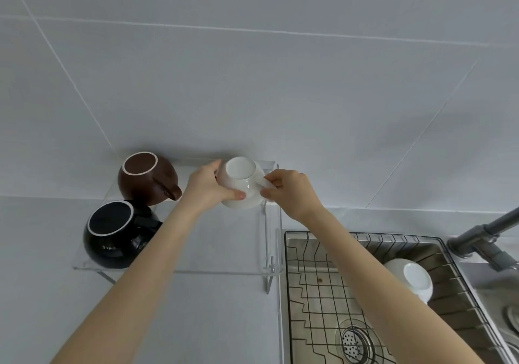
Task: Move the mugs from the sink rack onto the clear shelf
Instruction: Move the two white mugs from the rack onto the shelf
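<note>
A white mug (240, 179) sits upside down at the back right of the clear shelf (224, 243). My left hand (207, 188) wraps its left side, and my right hand (289, 191) pinches its handle on the right. A brown mug (146, 179) and a black mug (115, 234) rest upside down on the shelf's left part. Another white mug (412, 280) lies upside down in the wire sink rack (317, 287), partly behind my right forearm.
The steel sink with its drain (355, 342) lies under the rack at the lower right. A grey faucet (486, 237) reaches in from the right edge. A tiled wall (252, 68) rises right behind the shelf. The shelf stands on a pale counter (42, 293).
</note>
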{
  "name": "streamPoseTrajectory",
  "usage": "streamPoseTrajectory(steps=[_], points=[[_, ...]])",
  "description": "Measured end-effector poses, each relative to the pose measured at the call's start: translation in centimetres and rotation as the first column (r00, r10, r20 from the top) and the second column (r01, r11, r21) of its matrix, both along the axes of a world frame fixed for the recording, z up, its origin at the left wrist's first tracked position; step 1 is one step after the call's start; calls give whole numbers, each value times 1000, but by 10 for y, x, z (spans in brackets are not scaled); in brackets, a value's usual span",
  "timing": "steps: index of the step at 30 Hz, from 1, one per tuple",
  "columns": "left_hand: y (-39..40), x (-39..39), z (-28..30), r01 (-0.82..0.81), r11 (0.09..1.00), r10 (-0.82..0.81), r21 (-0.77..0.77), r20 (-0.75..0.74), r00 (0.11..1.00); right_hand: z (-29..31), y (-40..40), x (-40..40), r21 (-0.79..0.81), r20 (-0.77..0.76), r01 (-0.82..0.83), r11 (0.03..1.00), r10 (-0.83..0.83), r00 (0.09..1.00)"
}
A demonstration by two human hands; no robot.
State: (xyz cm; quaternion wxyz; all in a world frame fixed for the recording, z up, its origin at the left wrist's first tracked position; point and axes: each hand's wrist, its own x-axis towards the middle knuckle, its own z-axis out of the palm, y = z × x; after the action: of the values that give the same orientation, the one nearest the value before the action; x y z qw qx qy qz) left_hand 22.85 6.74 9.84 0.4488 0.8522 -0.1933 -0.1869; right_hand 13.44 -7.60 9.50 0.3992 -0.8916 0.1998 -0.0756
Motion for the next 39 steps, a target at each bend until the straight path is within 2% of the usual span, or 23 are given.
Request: streamPoseTrajectory(steps=[2,4,7,10,13,17,23,27,34,39], points=[[-6,-12,8,-74,997,71,27,91,993,4,-3,-13,51,30,-15,999,14,999],[-15,-30,16,-68,998,63,14,212,975,7,-11,-33,76,65,12,997,-17,998],[-35,-69,25,57,997,-39,-44,323,946,8,-33,-75,99,49,84,991,-90,995],[-64,-115,26,248,967,-212,-54,364,907,3,-60,-123,90,17,187,978,-189,982],[-91,-153,8,412,911,-391,-14,287,874,-10,-82,-166,87,-27,284,955,-283,959],[-130,-193,-40,525,850,-527,48,106,843,-49,-113,-233,78,-185,437,896,-418,890],[-185,-233,-108,547,824,-542,148,-74,837,-111,-144,-296,66,-391,572,817,-507,768],[-218,-246,-142,590,786,-572,185,-145,807,-140,-152,-300,130,-406,604,787,-513,756],[-253,-239,-166,621,755,-604,211,-144,784,-169,-156,-289,232,-354,639,734,-548,758],[-261,-239,-181,625,761,-605,177,-154,781,-180,-157,-285,230,-289,676,701,-614,735]])
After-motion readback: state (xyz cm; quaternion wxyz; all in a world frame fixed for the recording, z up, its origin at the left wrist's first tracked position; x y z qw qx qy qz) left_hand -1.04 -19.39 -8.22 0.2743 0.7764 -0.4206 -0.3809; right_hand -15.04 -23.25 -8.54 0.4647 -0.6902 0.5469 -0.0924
